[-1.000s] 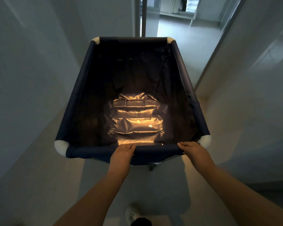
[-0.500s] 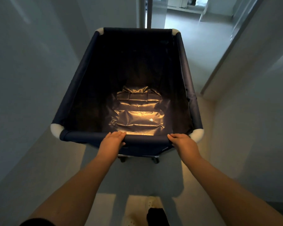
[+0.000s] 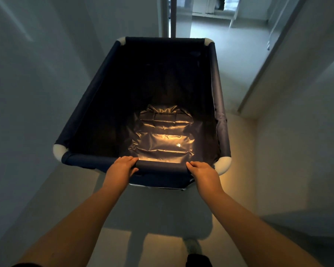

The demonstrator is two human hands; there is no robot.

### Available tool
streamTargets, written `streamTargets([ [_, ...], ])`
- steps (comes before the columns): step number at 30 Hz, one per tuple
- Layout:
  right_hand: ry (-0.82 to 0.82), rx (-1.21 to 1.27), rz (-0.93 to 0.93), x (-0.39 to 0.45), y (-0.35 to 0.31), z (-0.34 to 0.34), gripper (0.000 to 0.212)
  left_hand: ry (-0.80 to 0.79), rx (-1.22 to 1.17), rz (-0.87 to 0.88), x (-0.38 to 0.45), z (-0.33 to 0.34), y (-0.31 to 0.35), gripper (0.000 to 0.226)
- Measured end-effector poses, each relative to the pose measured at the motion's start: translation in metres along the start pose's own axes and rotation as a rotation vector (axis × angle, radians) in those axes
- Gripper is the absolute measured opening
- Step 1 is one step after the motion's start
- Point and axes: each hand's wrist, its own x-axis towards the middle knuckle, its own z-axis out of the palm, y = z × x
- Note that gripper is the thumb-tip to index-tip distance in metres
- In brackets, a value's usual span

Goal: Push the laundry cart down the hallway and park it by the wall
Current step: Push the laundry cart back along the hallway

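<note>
The laundry cart is a deep dark-blue fabric bin with white corner pieces, standing in a narrow hallway in front of me. Its inside holds nothing but a small bright speck on the shiny lit bottom. My left hand grips the near rim left of centre. My right hand grips the same rim close to the right white corner. Both arms are stretched forward. The cart's wheels are hidden under the bin.
A pale wall runs close along the cart's left side. On the right a wall corner and door frame open onto a brighter room ahead. A vertical post stands just past the cart's far rim. My shoe shows below.
The cart has rolled forward down the hallway with both hands on its near rim, and the doorway on the right has come nearer. My feet have stepped along behind it.
</note>
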Motion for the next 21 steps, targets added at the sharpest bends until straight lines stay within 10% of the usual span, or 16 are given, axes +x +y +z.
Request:
streamTargets([
  [21, -0.089, 0.010, 0.038, -0.164, -0.219, 0.091, 0.056, 0.093, -0.097, 0.131, -0.229, 0.007, -0.149, 0.039],
])
